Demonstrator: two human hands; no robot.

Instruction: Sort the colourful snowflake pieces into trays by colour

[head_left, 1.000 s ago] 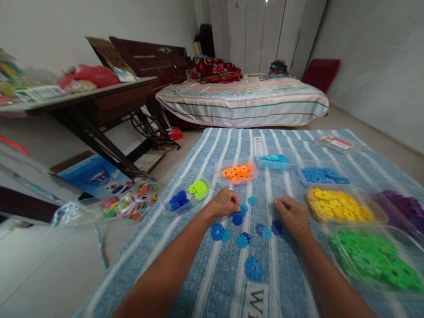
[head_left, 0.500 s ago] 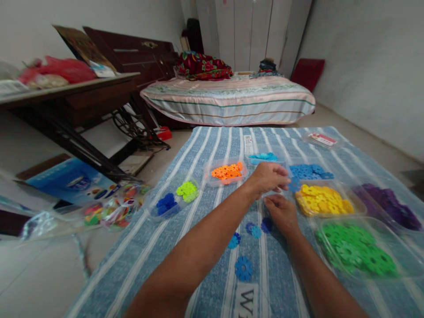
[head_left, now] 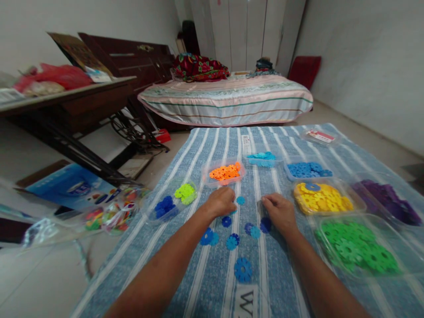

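My left hand (head_left: 222,201) is closed, low over the striped cloth, just in front of the orange box. A light blue flower-shaped disc (head_left: 240,200) lies beside its fingertips, and a sliver of light blue shows beneath them. Whatever the fingers pinch is hidden. My right hand (head_left: 280,212) rests to the right, thumb against curled fingers; I cannot see inside it. Between and below the hands lie a dark blue disc (head_left: 226,221), a dark blue disc (head_left: 265,225) near the right hand, overlapping blue discs (head_left: 232,241) and a larger blue disc (head_left: 243,269).
Clear plastic boxes hold orange discs (head_left: 225,171), light blue discs (head_left: 261,158), blue discs (head_left: 308,169), yellow discs (head_left: 323,198), green discs (head_left: 359,247) and purple discs (head_left: 386,201). A blue disc (head_left: 312,187) sits on the yellow ones. Leftward, one box holds dark blue and lime discs (head_left: 185,193).
My left hand has moved left and towards me, away from the blue and yellow boxes. The blue disc it was near now lies on the yellow pieces. My right hand has barely moved.
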